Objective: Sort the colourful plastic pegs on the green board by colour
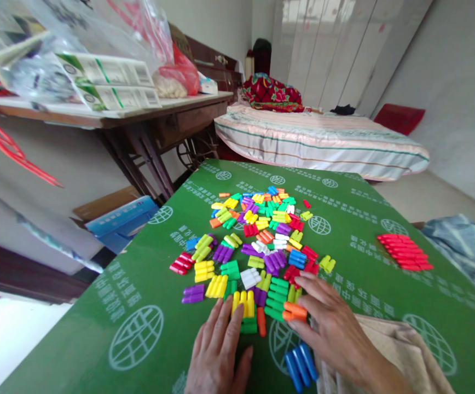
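Observation:
Many small plastic tubes, lying side by side in short rows of one colour, are heaped loosely on a green table [77, 350]. My left hand [219, 342] lies palm down at the near edge of the heap, fingers stretched out, fingertips at a yellow row [243, 304]. My right hand [331, 320] reaches in from the right with thumb and fingers apart. Between them sits an orange row [295, 312], close against the thumb; a grip on it does not show. Green tubes [277, 298] and a single orange tube [261, 321] lie between the hands.
A blue row [301, 366] lies near my right wrist, beside a beige cloth [389, 350]. Red tubes [405, 251] are lined up at the table's right. A sewing-machine table [172, 112] with boxes stands left; a bed [319, 134] is beyond.

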### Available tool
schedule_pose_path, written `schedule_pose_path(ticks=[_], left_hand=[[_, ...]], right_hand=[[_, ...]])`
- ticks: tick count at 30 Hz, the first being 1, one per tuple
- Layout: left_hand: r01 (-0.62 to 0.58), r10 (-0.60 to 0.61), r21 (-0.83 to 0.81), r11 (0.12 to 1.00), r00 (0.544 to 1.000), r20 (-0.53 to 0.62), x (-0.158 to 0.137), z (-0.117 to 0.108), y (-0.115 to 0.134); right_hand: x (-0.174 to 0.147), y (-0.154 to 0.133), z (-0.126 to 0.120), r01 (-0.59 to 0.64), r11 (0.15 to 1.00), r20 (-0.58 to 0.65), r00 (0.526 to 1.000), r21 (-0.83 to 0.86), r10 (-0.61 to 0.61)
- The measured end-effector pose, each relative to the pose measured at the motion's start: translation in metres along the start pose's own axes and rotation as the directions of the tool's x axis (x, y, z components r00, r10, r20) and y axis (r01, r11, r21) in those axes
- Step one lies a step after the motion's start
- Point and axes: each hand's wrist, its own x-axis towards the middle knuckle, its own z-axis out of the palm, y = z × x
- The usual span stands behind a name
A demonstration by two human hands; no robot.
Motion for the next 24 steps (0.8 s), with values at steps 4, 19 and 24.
schedule_pose_path(ticks=[4, 19, 24], left_hand=[[-0.014, 0.014, 0.028, 1.0, 1.0, 0.013, 0.001, -0.001, 0.001], [-0.217, 0.216, -0.009, 0.976, 0.975, -0.052, 0.022, -0.005, 0.028], [-0.362, 0.362, 0.013, 0.932, 0.931, -0.051, 0.037, 0.001, 0.04]], right_hand=[[-0.001, 0.025, -0.004, -0.01, 0.999, -0.082, 0.997, -0.036, 0.007], [-0.011, 0.081, 0.011, -0.163, 0.987, -0.257, 0.954, -0.017, 0.153], [-0.006, 0.061, 0.014, -0.108, 0.994, -0.257, 0.961, -0.007, 0.102]])
